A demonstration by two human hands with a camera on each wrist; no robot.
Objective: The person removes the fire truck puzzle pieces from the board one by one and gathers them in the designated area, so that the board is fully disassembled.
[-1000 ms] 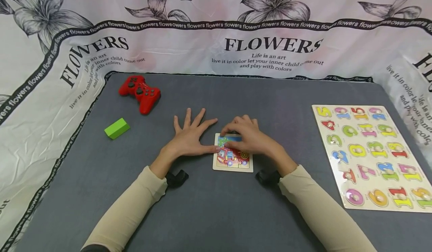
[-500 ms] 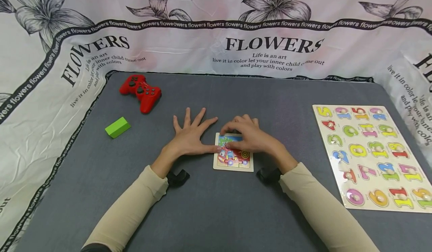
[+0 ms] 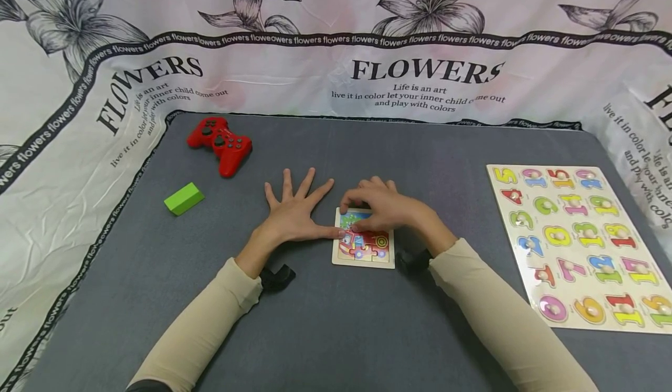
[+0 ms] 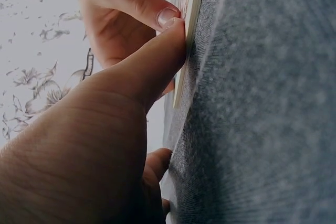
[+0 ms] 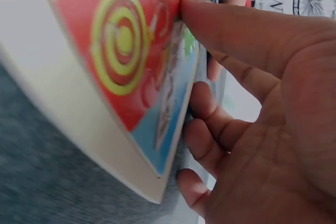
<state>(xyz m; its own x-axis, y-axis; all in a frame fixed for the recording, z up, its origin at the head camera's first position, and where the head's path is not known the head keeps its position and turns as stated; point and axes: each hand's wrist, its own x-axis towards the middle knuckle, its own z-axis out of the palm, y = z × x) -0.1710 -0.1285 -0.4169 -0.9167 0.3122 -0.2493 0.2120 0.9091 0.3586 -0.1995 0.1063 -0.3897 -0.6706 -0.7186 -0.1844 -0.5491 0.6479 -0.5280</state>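
Note:
A small wooden jigsaw puzzle (image 3: 362, 255) with a red vehicle picture lies flat on the grey table, mid-view. My left hand (image 3: 294, 217) is palm down with its fingers spread on the cloth, its thumb pressing the puzzle's left side. From the right, my right hand (image 3: 385, 205) grips the puzzle's far part, thumb on the picture and fingers curled at the far edge. The right wrist view shows that thumb (image 5: 231, 24) on the puzzle face, beside a yellow ringed wheel (image 5: 123, 43). In the left wrist view both thumbs meet at the board's edge (image 4: 191, 35).
At the right lies a large number board (image 3: 577, 246) with colourful knobbed numerals. A red game controller (image 3: 220, 144) rests at the far left, a green block (image 3: 184, 198) nearer. A floral printed sheet (image 3: 294, 77) rises behind the table's far edge.
My left hand's spread fingers have shifted slightly left, with the thumb still on the puzzle. My right wrist and forearm have moved slightly left. The puzzle stays in place.

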